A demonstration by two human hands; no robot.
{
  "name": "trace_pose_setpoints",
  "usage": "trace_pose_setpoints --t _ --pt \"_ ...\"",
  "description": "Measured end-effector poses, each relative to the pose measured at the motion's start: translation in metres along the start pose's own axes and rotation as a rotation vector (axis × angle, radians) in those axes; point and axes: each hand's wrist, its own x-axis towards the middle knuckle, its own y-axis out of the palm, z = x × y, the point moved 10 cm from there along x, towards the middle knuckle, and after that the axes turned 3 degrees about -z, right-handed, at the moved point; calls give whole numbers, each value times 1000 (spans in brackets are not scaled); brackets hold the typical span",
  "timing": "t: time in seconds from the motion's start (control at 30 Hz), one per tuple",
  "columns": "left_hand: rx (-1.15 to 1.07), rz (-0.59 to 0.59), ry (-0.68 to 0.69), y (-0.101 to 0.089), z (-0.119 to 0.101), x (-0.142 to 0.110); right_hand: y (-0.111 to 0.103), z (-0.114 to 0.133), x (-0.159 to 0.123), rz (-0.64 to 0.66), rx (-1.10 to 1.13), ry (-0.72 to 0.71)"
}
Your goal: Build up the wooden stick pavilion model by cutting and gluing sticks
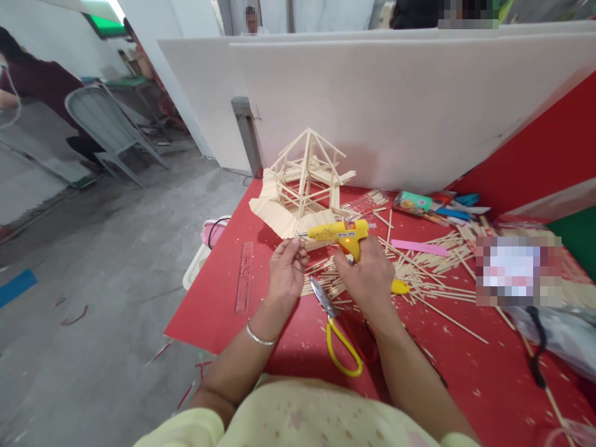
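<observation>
A yellow glue gun is gripped in my right hand, its nozzle pointing left. At the nozzle tip, the fingers of my left hand are pinched together; whatever they hold is too small to make out. Just beyond both hands stands a house-like frame of thin wooden sticks, with a peaked top and flat stick panels around its base. Scissors with yellow handles lie between my forearms, blades pointing away from me. Loose wooden sticks are scattered under and to the right of my right hand.
The red table carries a clear ruler on the left and a pink strip on the right. Packets and tools lie at the back right. White boards rise behind. A person sits near a grey chair at left.
</observation>
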Motion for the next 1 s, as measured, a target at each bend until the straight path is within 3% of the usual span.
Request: trace_pose_setpoints --t 0.3,0.83,1.0 --pt "57 -2 18 0 -2 -1 -6 10 4 -18 42 17" --pt "16 -51 29 -2 -4 -2 7 7 5 43 63 55" --pt "26 -5 42 1 -6 -2 5 8 5 17 61 43"
